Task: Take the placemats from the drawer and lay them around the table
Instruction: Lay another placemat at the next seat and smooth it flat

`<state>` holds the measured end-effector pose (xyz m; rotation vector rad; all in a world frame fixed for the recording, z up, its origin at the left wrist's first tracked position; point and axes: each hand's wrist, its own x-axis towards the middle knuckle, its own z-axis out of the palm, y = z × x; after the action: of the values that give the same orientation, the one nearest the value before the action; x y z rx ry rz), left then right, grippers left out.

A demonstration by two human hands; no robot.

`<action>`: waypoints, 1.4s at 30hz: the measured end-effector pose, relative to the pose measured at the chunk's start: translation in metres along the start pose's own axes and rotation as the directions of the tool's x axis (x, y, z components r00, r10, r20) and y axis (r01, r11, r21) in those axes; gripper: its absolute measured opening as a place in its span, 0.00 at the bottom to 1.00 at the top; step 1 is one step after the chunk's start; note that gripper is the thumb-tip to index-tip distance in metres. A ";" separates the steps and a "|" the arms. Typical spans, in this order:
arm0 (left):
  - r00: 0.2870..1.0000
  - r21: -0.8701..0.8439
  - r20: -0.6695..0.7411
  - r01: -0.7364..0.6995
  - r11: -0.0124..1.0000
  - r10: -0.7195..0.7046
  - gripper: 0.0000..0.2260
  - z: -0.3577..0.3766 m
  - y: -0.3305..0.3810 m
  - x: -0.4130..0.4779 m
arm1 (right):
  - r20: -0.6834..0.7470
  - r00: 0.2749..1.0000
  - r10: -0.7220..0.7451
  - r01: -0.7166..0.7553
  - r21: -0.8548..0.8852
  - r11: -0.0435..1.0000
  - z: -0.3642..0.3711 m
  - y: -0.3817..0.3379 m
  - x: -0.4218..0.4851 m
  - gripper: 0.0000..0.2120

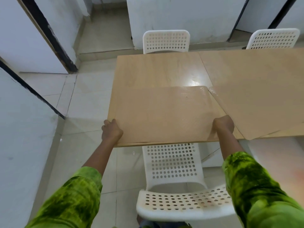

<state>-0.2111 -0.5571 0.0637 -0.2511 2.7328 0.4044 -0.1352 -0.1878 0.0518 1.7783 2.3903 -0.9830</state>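
From where I stand this looks like the laying step: one placemat is being set down at the place on the near-left end of the table (156, 69), in the middle of the frame, and the drawer is nowhere in view. Starting at the left, the left hand (111, 130) sits at centre-left with its fingers curled on the near-left corner of the held placemat (164, 116), the green sleeve running down to the lower left. That mat is the same pale wood colour as the tabletop and spreads away from the hands across the near half of it. Its near edge runs almost along the table's own edge, just above the back of the near white chair (172, 162). I cannot tell whether it is fully flat on the table or a shade above it. At centre-right the right hand (223, 127) is clamped on the mat's near-right corner in the same way, so the two hands are well apart with the mat stretched between them. Just beside that hand, towards the right edge of the frame, a second placemat (263, 112) lies skewed on the table, one corner jutting past the near edge, its left side touching or slightly overlapping the held one. I would judge the next move calls for squaring the held mat to the table edge, letting go with both hands, then straightening the crooked one.
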 end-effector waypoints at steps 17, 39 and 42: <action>0.994 0.063 -0.102 0.035 0.997 -0.028 0.17 0.005 0.007 -0.012 | -0.121 0.978 -0.168 0.159 -0.079 0.984 0.001 0.002 -0.015 0.17; 0.736 0.340 0.112 -0.660 0.670 0.668 0.34 0.042 0.120 0.117 | 0.426 0.527 -0.736 0.850 -0.274 0.450 0.127 -0.129 -0.021 0.25; 0.811 0.346 -0.009 -0.547 0.762 0.586 0.35 0.040 0.098 0.125 | 0.357 0.627 -0.692 0.779 -0.308 0.546 0.116 -0.120 -0.001 0.25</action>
<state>-0.3346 -0.4669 0.0052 0.6892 2.8870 0.0707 -0.2789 -0.2638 0.0161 0.4332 2.9302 -0.4804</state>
